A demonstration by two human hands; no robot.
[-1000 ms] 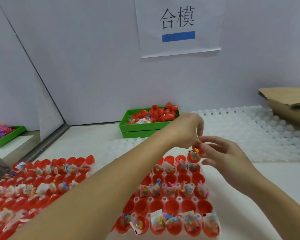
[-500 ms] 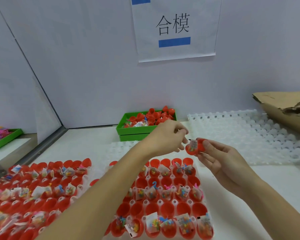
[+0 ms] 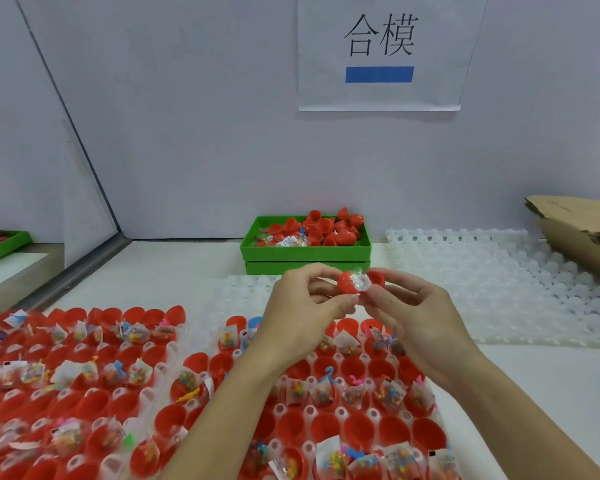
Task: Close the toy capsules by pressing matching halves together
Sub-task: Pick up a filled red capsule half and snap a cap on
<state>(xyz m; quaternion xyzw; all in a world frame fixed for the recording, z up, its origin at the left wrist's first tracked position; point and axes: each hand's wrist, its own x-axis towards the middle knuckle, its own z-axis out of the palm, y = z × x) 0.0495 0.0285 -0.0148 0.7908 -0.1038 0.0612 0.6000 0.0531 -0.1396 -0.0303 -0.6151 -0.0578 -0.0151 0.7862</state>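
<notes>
At frame centre, our left hand pinches a red capsule half with its toy packet; our right hand pinches the matching half just right, mouths facing along a left-right axis.

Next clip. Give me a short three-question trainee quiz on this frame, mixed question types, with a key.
1. True or false: the two red halves are already snapped shut.
2. What sits between the halves? A) a clear packet B) a blue ring C) nothing
3. Where are the loose red halves piled?

Key
1. False. The left hand holds the left red half and the right hand holds the right red half, with a gap between them.
2. A, the clear packet.
3. In the green tray against the back wall.
</notes>
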